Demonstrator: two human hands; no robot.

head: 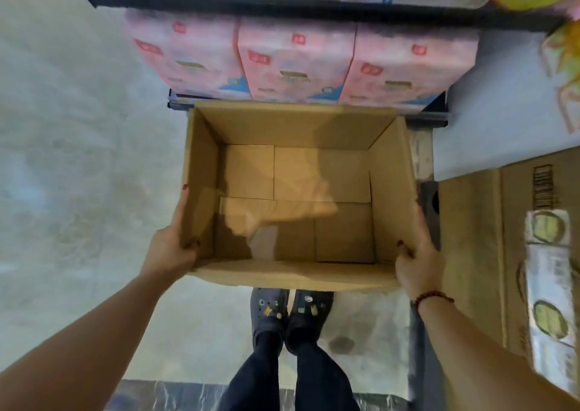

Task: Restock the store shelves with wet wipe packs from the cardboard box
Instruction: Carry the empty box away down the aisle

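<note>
My left hand (171,247) grips the left wall of the open cardboard box (295,125), thumb hooked over the rim and fingers along the outside. My right hand (419,260) clamps the right wall the same way. The box hangs above my shoes (292,313), its far edge just beside the low shelf (430,117), where three pink packs (295,62) stand side by side. Another carton (470,238) lies to my right.

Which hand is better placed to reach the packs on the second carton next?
Likely the right hand: it grips the right wall of the empty box, beside the second carton and its packs; the left hand grips the opposite wall.
</note>
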